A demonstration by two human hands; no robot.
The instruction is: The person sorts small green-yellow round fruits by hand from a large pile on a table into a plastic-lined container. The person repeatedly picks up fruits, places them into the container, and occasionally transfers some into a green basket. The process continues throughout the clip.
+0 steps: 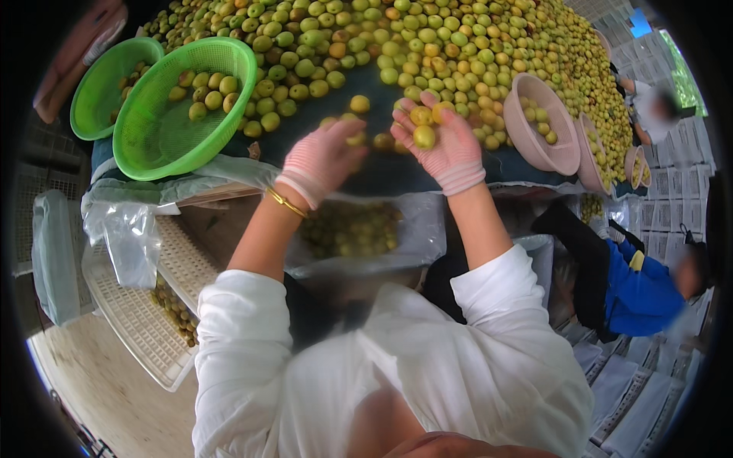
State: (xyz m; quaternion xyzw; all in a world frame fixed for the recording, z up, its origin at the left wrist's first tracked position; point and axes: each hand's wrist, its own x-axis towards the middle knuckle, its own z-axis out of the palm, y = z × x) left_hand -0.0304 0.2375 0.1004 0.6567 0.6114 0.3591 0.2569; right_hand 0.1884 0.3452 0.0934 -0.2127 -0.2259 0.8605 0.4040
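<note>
My right hand (438, 134), in a pink-and-white striped glove, is turned palm up with several yellow-green fruits (424, 137) that look like jujubes cupped in it. My left hand (326, 154), gloved alike and with a gold bangle at the wrist, is blurred by motion. Its fingers curve around a fruit (356, 138), but the blur hides whether they grip it. Both hands are above the dark cloth (378, 172) at the near edge of the sorting table. Beyond them spreads a large heap of the same fruit (446, 46).
Two green plastic baskets (166, 146) holding some fruit stand at left, pink baskets (552, 154) at right. Below the table edge, a plastic-lined container (424, 229) holds fruit. A white crate (120, 309) lies lower left. People sit at right, one in blue (641, 292); another's arm shows upper left.
</note>
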